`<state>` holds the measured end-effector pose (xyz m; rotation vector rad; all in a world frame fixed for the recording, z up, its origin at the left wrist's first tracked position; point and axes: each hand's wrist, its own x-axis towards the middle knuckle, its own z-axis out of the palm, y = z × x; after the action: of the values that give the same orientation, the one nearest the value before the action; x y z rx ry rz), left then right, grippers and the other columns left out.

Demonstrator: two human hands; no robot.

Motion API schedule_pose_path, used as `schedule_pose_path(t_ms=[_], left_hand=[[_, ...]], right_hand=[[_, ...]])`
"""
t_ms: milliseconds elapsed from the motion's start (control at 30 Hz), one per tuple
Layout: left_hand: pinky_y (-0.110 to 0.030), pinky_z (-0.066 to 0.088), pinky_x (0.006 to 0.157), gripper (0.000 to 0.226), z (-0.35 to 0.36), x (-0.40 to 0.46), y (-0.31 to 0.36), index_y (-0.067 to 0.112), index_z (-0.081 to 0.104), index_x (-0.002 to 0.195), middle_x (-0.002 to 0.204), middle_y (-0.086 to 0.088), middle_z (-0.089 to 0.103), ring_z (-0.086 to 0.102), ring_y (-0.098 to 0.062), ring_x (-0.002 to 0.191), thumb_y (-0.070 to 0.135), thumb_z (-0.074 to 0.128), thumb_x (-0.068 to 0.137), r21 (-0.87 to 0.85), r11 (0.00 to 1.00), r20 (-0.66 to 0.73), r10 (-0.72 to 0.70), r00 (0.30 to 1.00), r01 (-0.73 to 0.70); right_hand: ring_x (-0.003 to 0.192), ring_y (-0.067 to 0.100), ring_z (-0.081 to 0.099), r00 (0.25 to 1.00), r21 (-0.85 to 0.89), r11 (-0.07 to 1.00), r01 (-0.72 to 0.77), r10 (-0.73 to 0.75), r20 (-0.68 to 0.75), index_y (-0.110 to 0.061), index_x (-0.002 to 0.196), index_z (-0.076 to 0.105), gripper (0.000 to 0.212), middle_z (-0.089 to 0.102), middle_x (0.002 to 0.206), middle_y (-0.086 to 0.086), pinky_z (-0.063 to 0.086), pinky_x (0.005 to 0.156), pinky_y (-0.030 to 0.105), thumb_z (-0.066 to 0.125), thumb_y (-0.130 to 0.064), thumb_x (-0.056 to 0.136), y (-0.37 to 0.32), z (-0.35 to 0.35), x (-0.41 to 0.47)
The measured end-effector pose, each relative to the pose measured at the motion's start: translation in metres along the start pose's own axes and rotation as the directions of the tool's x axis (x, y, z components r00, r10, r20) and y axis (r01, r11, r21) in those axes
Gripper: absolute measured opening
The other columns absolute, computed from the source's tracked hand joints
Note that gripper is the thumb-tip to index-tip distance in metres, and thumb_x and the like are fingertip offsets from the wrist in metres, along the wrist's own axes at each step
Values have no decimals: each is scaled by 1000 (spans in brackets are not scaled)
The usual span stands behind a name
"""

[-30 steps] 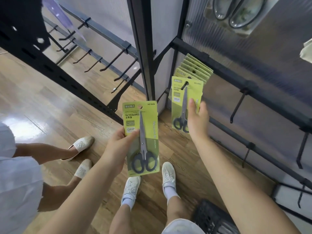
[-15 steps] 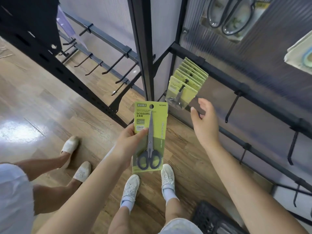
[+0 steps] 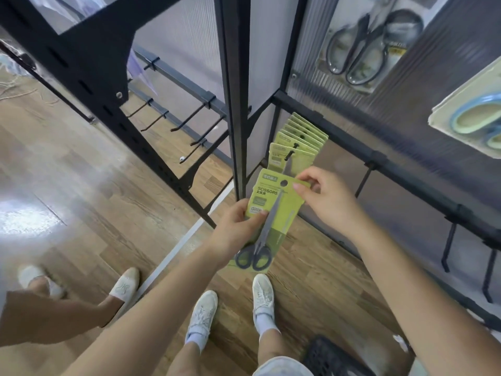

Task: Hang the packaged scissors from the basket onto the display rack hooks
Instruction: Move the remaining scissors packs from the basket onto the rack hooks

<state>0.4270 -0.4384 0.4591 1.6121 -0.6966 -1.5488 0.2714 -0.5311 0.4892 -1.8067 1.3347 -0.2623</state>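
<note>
Item 1: green scissors pack (image 3: 273, 213), carded, blk-handled scissors on front, hang-hole at top. Loc: in my hands, tilted, in front of rack, just below the loaded hook; not on any hook.

Item 2: my left hand (image 3: 238, 229), gripping pack's left edge abt mid-height, thumb across the front over the "GRIP" label, fingers behind the card.

Item 3: my right hand (image 3: 325, 196), pinching pack's top right corner betw thumb & fingers, close to the hang-hole.

Item 4: hung packs (image 3: 301, 139), same green type, a row stacked front-to-back on one hook (image 3: 290, 154), hook tip poking thru the front card. Directly above & behind the held pack.

Item 5: display rack (image 3: 379, 161), blk bars, ribbed backing panel. Bare hooks (image 3: 447, 248) to the right on lower bar; more bare hooks (image 3: 195, 120) on the left-side section.

Item 6: large scissors pack (image 3: 363, 47), upper rack, blurred. Another pack w/ blue-rimmed handles (image 3: 471, 118) at far right.

Item 7: blk basket (image 3: 333, 359), floor, bottom edge of view, by my right foot; contents can't tell.

Item 8: wood floor (image 3: 81, 185); my white shoes (image 3: 203, 313); 2nd person's legs & pale shoes (image 3: 124, 283) at left.
</note>
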Motion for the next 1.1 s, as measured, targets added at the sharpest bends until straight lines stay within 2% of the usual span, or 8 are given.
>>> schedule_pose_path(t_ms=[67, 100, 200, 300, 600, 833, 1000, 1100], left_hand=[[-16, 53, 63, 4, -3, 1, -6, 18, 58, 96, 86, 8, 67, 65, 2, 68, 16, 54, 94, 14, 1000, 7, -11, 1000, 11], [-14, 52, 62, 3, -5, 3, -10, 14, 57, 96, 85, 7, 65, 63, 4, 67, 16, 55, 94, 31, 999, -2, -10, 1000, 10], [-10, 46, 57, 9, -11, 8, -24, 12, 55, 84, 76, 5, 59, 56, 8, 56, 14, 59, 92, 68, 998, -86, -7, 996, 13], [-18, 45, 64, 12, -17, 16, -39, 13, 55, 80, 75, 1, 61, 56, -6, 64, 15, 62, 90, 93, 994, -140, -42, 989, 55], [-27, 44, 66, 24, -13, 61, -41, 15, 54, 77, 73, 3, 60, 55, -11, 68, 34, 60, 90, 207, 978, -223, 5, 975, 42], [-44, 52, 80, 29, -7, 94, -46, 17, 56, 80, 82, 1, 65, 63, -22, 85, 45, 61, 86, 201, 977, -273, -9, 962, 66], [-33, 46, 70, 25, 0, 109, -50, 20, 54, 75, 78, 1, 61, 58, -18, 77, 40, 60, 89, 199, 980, -274, 34, 961, 22], [-25, 42, 68, 24, 5, 117, -50, 20, 52, 76, 77, 4, 57, 54, -13, 75, 39, 58, 90, 194, 981, -256, 36, 966, 15]], right_hand=[[81, 14, 61, 1000, 83, 996, -28, 28, 6, -22, 97, 60, 6, 61, 86, -10, 55, 74, 37, 57, -23, 92, 1, 3, 2], [82, 16, 62, 999, 94, 995, -31, 32, -7, -23, 94, 59, 3, 62, 87, -8, 55, 75, 36, 57, -22, 92, 1, 3, 3], [76, 2, 53, 997, 48, 999, -16, 20, -75, -21, 95, 58, 3, 58, 86, -13, 41, 64, 6, 56, -22, 93, -2, -2, 5], [73, -2, 50, 993, 42, 999, -8, 13, -121, -21, 95, 56, 4, 55, 83, -15, 39, 59, 3, 58, -22, 91, -3, -4, 9], [66, 4, 49, 911, -113, 990, 87, -125, -392, -17, 87, 58, 5, 52, 87, -6, 39, 59, 7, 63, -19, 88, 5, 18, 29], [76, 11, 51, 842, -307, 945, 112, -254, -475, -6, 99, 63, 13, 59, 98, 5, 45, 59, 25, 57, -15, 92, 16, 31, 36], [78, 21, 58, 761, -520, 848, 103, -403, -508, -2, 99, 65, 12, 62, 90, 12, 39, 58, 21, 62, -6, 87, 27, 35, 40], [83, 23, 59, 741, -587, 803, 101, -454, -494, -1, 100, 65, 15, 63, 94, 14, 46, 61, 23, 63, -5, 86, 33, 38, 41]])
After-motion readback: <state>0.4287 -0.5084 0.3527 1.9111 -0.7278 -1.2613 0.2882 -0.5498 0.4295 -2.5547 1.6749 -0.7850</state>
